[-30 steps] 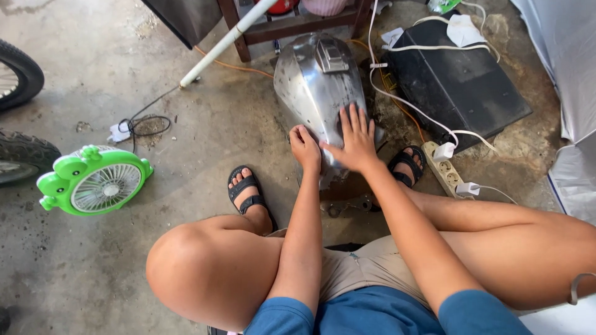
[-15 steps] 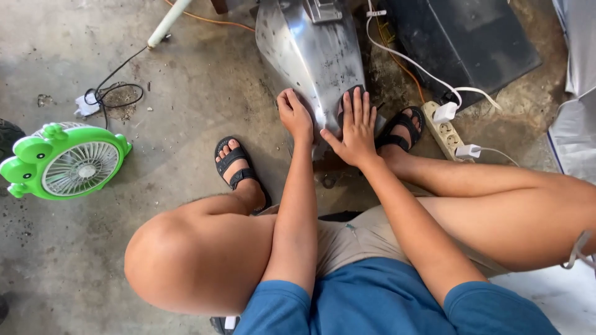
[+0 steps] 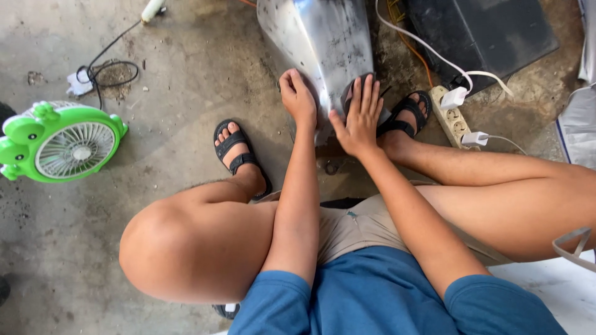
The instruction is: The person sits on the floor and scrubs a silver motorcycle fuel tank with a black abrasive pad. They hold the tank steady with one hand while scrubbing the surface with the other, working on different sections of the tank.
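Observation:
A bare silver metal fuel tank (image 3: pixel 323 43) lies on the concrete floor in front of me, its narrow end toward my knees. My left hand (image 3: pixel 298 98) is cupped over the tank's left flank near that end, fingers together. Just right of it my right hand (image 3: pixel 360 116) lies flat on the tank's top with fingers spread. A dark patch (image 3: pixel 347 93) shows under and around those fingers; I cannot tell whether it is a sheet or a stain. I am squatting, with black sandals on my left foot (image 3: pixel 239 155) and right foot (image 3: pixel 406 115).
A green frog-shaped fan (image 3: pixel 59 141) sits on the floor at left. A black cable (image 3: pixel 102 71) coils at upper left. A power strip (image 3: pixel 450 115) with white plugs lies right of the tank, beside a black case (image 3: pixel 490 31). A white sheet (image 3: pixel 546 291) is at lower right.
Both hands have slid toward me along the tank to its narrow end. The view has dropped and closed in, so the tank's far end and cap are out of frame.

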